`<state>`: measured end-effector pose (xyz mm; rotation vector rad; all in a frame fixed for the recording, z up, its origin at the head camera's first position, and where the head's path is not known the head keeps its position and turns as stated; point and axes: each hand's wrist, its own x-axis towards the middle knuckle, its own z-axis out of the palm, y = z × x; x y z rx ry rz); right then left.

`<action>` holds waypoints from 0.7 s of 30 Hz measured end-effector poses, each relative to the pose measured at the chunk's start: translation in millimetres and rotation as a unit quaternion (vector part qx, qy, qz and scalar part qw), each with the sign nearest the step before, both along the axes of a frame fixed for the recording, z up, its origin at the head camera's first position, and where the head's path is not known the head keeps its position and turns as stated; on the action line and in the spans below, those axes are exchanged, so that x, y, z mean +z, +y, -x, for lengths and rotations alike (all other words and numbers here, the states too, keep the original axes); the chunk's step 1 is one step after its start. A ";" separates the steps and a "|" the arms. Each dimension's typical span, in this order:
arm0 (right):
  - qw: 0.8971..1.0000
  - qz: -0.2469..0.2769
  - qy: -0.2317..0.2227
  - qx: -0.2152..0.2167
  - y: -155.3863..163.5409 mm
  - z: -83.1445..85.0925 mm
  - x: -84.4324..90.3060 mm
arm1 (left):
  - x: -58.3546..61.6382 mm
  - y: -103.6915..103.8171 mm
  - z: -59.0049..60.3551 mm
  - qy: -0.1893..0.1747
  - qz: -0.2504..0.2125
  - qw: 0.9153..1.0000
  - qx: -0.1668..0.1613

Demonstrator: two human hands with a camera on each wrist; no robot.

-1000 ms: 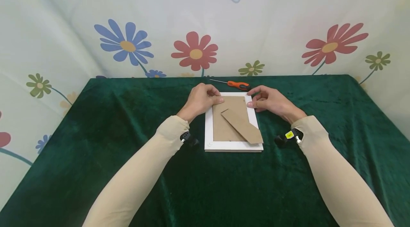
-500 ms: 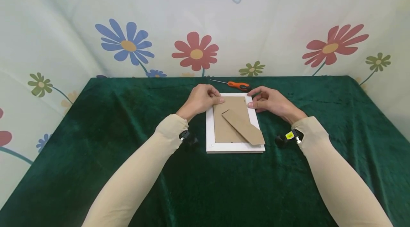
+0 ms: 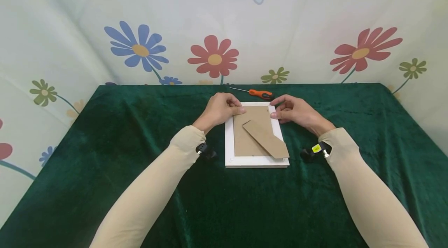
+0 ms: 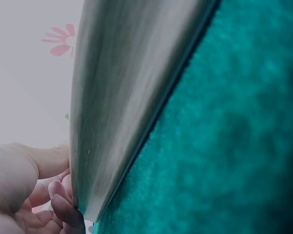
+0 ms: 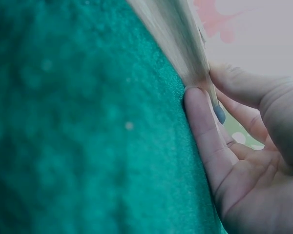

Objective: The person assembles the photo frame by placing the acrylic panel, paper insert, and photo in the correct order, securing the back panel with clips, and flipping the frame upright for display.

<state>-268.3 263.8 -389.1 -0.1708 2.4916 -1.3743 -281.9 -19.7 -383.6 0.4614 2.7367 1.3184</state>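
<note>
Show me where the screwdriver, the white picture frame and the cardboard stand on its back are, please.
screwdriver [image 3: 260, 93], head view, on its orange handle.
white picture frame [image 3: 229, 143], head view, on its left border.
cardboard stand [image 3: 267, 139], head view, on the middle of the brown strip.

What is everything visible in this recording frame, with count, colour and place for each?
white rectangular picture frame: 1, white, lying face down at the middle of the cloth, both hands at its far corners
brown cardboard backing board: 1, brown, set inside the frame
brown cardboard stand flap: 1, brown, lying slantwise across the backing towards the near right corner
orange-handled screwdriver: 1, orange handle, thin metal shaft, beyond the frame's far edge
dark green velvet cloth: 1, dark green, covering the table
flowered backdrop: 1, pale with blue, red and green flowers, behind the table
left hand: 1, grips the frame's far left corner
right hand: 1, pinches the frame's far right corner
</note>
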 end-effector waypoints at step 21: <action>1.000 -0.005 0.001 0.006 0.6 -0.9 1.6 | -2.1 -1.8 1.4 0.015 0.009 1.000 -0.006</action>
